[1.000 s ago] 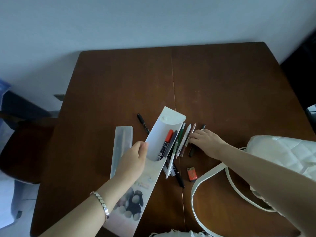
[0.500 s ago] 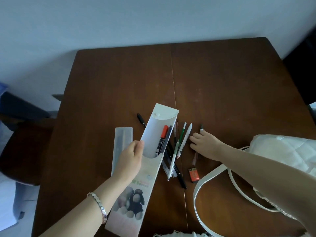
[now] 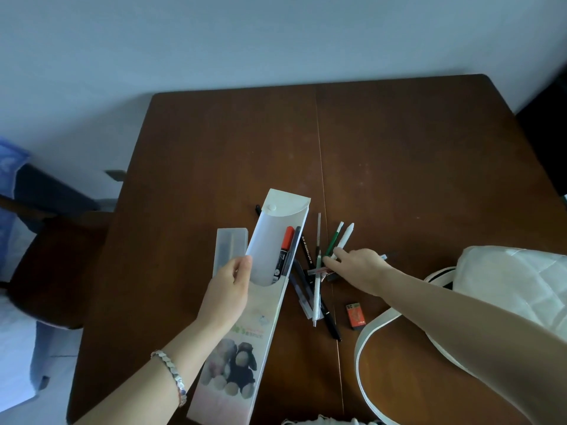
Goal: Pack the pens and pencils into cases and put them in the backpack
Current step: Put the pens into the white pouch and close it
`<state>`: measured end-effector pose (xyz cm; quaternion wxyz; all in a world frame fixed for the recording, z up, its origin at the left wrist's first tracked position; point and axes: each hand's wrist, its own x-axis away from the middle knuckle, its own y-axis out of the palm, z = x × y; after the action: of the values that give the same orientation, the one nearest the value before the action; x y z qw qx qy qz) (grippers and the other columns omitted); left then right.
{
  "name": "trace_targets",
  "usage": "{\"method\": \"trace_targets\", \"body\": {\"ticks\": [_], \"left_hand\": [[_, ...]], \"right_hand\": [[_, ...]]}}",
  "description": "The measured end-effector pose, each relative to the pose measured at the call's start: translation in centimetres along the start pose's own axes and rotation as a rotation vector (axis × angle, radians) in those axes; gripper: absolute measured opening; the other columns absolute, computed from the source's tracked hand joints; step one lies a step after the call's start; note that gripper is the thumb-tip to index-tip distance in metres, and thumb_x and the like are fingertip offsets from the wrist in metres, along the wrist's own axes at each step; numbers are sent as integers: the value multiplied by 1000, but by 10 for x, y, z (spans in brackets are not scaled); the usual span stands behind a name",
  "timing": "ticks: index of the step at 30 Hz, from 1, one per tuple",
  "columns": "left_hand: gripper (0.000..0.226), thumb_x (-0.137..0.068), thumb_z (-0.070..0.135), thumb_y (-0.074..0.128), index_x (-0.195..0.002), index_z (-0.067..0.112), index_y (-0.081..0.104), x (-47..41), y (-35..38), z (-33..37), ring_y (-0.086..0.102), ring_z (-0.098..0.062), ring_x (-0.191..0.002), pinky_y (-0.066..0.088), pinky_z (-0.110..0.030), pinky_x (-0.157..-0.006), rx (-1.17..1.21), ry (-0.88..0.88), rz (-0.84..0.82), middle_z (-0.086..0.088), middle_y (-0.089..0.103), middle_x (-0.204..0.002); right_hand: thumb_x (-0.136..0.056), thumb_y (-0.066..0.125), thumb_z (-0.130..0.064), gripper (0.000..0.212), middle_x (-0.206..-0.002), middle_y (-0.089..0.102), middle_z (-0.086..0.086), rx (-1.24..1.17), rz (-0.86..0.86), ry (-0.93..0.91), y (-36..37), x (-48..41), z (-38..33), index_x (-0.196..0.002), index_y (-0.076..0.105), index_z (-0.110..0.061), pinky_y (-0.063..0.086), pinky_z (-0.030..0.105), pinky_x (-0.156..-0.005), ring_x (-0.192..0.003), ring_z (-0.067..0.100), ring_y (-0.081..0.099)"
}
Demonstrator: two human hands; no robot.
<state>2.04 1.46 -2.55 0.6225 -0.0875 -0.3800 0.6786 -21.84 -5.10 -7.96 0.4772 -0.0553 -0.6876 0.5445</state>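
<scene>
The left hand [image 3: 228,286] gripped the open case [image 3: 245,326] (marker [image 3: 283,253] inside); the right hand [image 3: 357,265], seemingly open, touched pens [image 3: 316,283].

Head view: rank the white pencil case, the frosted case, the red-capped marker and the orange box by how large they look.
1. white pencil case
2. frosted case
3. red-capped marker, partly inside the case, so its full length is hidden
4. orange box

Left hand [image 3: 228,289] grips the open case [image 3: 270,256], a red marker [image 3: 283,251] inside. Right hand [image 3: 359,268] touches loose pens [image 3: 316,289] beside it; backpack [image 3: 515,283] behind its forearm.
</scene>
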Motion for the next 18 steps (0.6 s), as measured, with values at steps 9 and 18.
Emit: {"method": "trace_targets", "body": {"ticks": [9,18], "left_hand": [[44,-97,40,32,-87,6,58,9,-3,-4,50,-11,-61,37,-18,-54,23,-31,15,-3,49,-62],[36,-97,38,33,-67,23,46,22,-4,-2,46,-10,-54,31,-12,-47,34,-19,-12,5,42,-55]], "right_hand": [[-92,47,-3,40,-136,42,13,86,68,-79,-3,3,-1,-132,42,-8,50,31,-81,-114,24,46],[-88,55,-6,53,-129,46,3,-135,130,75,10,20,1,-135,34,-17,48,29,-82,-109,19,48]]}}
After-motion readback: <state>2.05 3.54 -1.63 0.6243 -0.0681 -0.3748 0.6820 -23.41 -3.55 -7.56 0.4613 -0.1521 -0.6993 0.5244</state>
